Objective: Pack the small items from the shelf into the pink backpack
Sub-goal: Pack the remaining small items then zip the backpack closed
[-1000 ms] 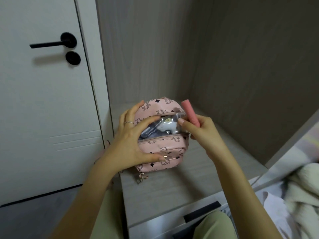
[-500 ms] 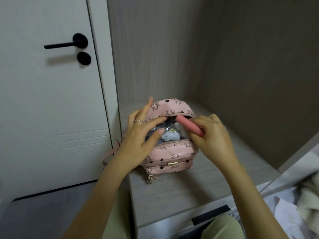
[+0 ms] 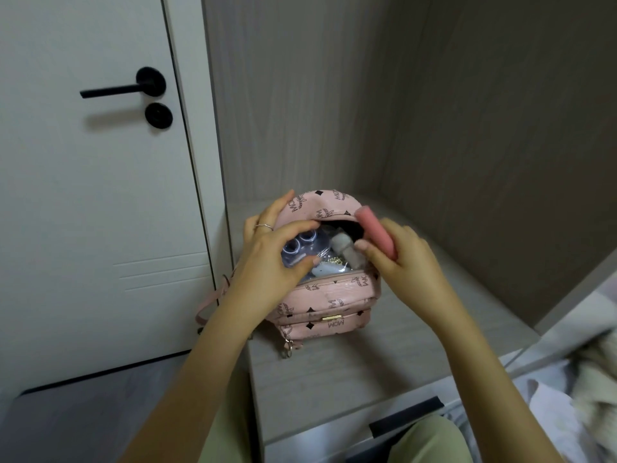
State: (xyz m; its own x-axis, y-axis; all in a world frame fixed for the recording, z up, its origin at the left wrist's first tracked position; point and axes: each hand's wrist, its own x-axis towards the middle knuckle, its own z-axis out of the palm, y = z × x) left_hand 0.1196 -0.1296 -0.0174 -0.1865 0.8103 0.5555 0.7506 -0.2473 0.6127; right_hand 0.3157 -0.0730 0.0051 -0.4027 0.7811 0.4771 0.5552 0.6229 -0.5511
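Shelf (image 3: 367,362), backpack (image 3: 334,295) unzipped.
Left hand (image 3: 267,262) grips backpack; right hand (image 3: 407,262) clasps tube (image 3: 375,228), opening just beside that grip.

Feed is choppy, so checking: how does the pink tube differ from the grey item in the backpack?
Colour: the pink tube is salmon pink, the grey item dull grey. Place: the right hand grips the tube at the open mouth of the pink backpack, not yet inside; the grey item lies inside it. Both look roughly cylindrical.

White door (image 3: 83,228), black handle (image 3: 125,89); grey wood-grain alcove walls (image 3: 484,111); dim light.
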